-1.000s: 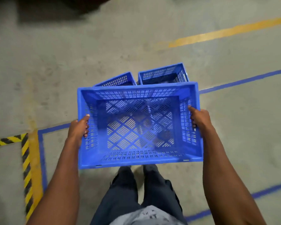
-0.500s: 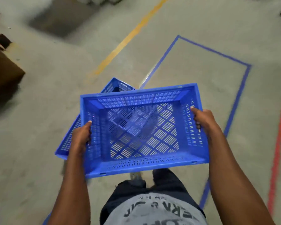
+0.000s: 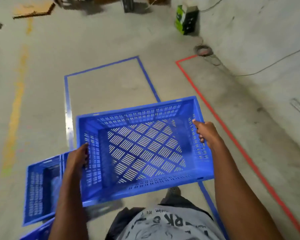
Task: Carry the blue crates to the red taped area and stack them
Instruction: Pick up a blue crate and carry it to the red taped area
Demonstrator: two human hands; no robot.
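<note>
I hold an empty blue slotted crate (image 3: 145, 146) in the air in front of my body, tilted a little down to the left. My left hand (image 3: 78, 157) grips its left wall, and my right hand (image 3: 205, 132) grips its right wall. Another blue crate (image 3: 40, 187) stands on the floor at the lower left, partly hidden by my left arm, and a corner of one more crate (image 3: 36, 232) shows below it. The red tape line (image 3: 220, 118) of the marked area runs along the floor to the right of the carried crate.
A blue taped rectangle (image 3: 67, 101) lies on the concrete floor ahead. A faded yellow line (image 3: 16, 108) runs at the left. A green and black box (image 3: 186, 19) and a cable coil (image 3: 203, 50) sit by the wall (image 3: 267, 40) at the right. Cardboard (image 3: 33, 9) lies far left.
My view has swung to the right with the crate in both hands. The red tape now shows more fully at the right, and the floor crates have slid to the lower left.
</note>
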